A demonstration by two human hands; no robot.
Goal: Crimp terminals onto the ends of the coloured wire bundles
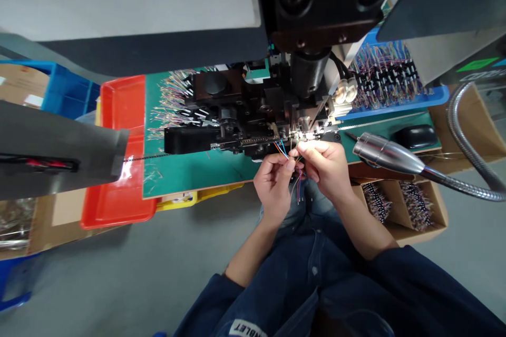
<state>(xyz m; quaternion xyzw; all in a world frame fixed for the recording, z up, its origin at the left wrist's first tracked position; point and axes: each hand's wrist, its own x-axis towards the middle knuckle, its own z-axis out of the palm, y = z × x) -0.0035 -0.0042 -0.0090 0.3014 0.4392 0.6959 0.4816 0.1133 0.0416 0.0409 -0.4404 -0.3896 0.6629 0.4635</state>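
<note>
Coloured wires [281,148] pinched between 2 hands just in front of black machine [237,110], left hand [274,181] fingers closed on the bundle, right hand [326,166] fingers curled shut on wire ends, green mat [185,168] beneath, red tray [118,195] at left, metal lamp [379,152] at right

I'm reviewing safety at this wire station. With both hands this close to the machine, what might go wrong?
Fingers: the left hand and right hand pinch the thin coloured wires right beside the machine's lit tooling, so a fingertip might get caught. Tangling: loose wire ends dangle below the hands and may snag. The lamp head sits close to the right wrist; a bump might shift the light.
</note>
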